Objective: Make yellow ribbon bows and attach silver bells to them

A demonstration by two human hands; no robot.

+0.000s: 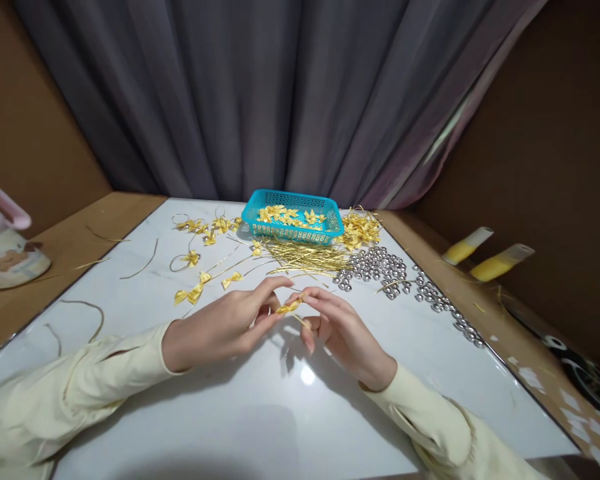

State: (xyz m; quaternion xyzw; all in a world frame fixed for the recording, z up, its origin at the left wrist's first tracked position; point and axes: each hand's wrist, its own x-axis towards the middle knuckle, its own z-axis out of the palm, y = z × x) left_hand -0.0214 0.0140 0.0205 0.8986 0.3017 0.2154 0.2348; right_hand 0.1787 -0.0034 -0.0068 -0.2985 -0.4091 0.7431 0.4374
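My left hand (225, 325) and my right hand (341, 330) meet over the middle of the white table (260, 413). Both pinch a small gold ribbon bow (289, 307) between their fingertips. A thin gold wire hangs from the bow toward my right palm. Behind the hands lies a bundle of gold wires (305, 257). Loose gold bows (195, 291) lie to the left of my left hand.
A turquoise basket (294, 230) with gold bows stands at the back. More bows are piled at its right (360, 230). Silver bells (380, 267) spread along the right side. Two yellow tubes (485, 257) lie at right, a pink-and-white mug (5, 247) at left.
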